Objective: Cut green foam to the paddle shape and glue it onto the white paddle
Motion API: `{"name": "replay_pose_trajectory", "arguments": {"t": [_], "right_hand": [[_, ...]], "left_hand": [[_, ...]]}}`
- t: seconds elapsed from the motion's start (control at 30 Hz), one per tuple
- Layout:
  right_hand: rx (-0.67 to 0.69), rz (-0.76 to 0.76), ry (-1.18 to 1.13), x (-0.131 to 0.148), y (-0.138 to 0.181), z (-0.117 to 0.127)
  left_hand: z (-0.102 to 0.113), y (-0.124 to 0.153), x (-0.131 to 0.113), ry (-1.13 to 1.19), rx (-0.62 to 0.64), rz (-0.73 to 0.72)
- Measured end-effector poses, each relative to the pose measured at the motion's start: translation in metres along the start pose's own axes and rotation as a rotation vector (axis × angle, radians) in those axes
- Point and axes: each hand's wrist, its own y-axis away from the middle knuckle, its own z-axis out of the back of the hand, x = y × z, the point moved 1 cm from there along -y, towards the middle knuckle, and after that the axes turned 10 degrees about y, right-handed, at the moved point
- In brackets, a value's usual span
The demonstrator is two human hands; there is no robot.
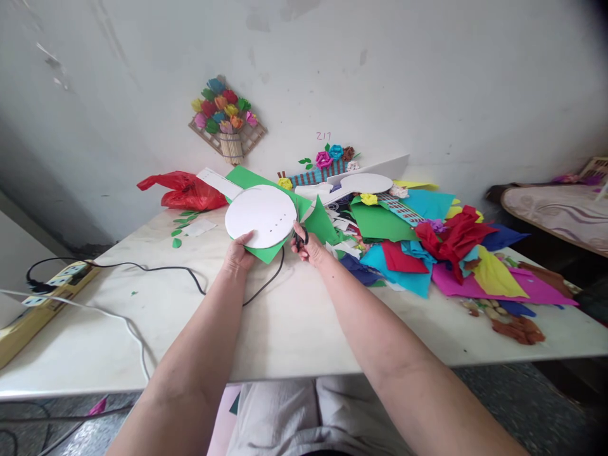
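My left hand grips the lower edge of a white round disc laid on a green paper sheet, holding both above the white table. My right hand is closed on black-handled scissors at the disc's right edge, where the green sheet folds away. The blades are mostly hidden by the paper.
A heap of coloured paper sheets and paper flowers covers the table's right half. A red plastic bag lies at the back left. A black cable and a power strip sit left. A flower craft hangs on the wall.
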Motion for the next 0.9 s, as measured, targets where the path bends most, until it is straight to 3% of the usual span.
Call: {"name": "replay_pose_trajectory", "arguments": {"t": [0.9], "right_hand": [[-0.060, 0.037, 0.076, 0.0042, 0.0031, 0.0004]], "left_hand": [[0.0046, -0.0035, -0.0061, -0.012, 0.021, 0.045]]}}
